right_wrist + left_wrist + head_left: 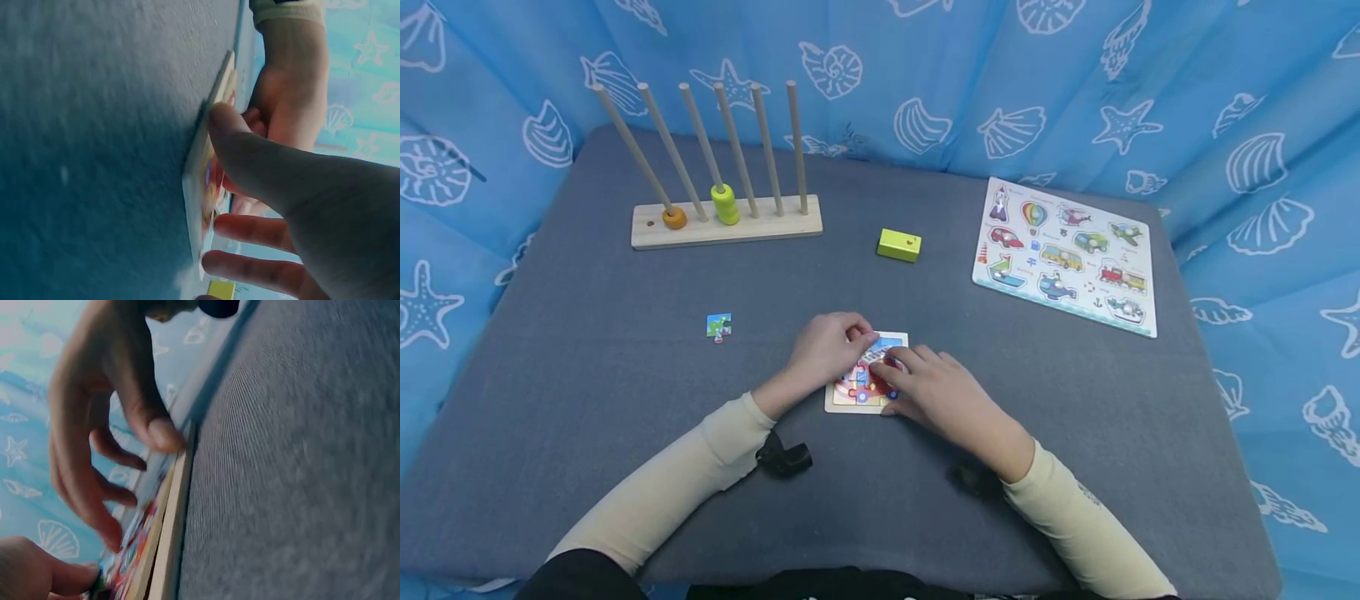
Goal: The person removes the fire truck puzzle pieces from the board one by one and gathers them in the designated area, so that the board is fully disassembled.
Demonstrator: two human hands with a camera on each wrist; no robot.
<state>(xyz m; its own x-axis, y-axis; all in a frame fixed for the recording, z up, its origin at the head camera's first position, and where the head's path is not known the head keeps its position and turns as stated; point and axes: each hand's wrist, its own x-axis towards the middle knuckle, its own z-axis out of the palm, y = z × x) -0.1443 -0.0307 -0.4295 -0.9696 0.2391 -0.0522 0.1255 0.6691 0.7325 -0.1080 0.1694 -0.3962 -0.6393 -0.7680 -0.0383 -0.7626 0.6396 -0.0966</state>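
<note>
A small square jigsaw puzzle [862, 397] in a pale wooden tray lies flat in front of the person, showing a red vehicle with blue wheels. Over its upper left side is the left hand [831, 354]; in the left wrist view its thumb [164, 434] is at the tray's edge and its loosely bent fingers arch over the picture. From the right, the right hand [943, 392] reaches across the puzzle with its fingertips on the picture. The right thumb [226, 120] rests along the near tray edge in the right wrist view. Both hands hide parts of the picture.
One loose jigsaw piece [718, 325] lies to the left. Behind stand a wooden peg rack [760, 229] with orange and green beads, and a yellow-green block [898, 245]. A vehicle peg board [1063, 258] lies at the back right. A blue shell-patterned curtain [955, 75] borders the table.
</note>
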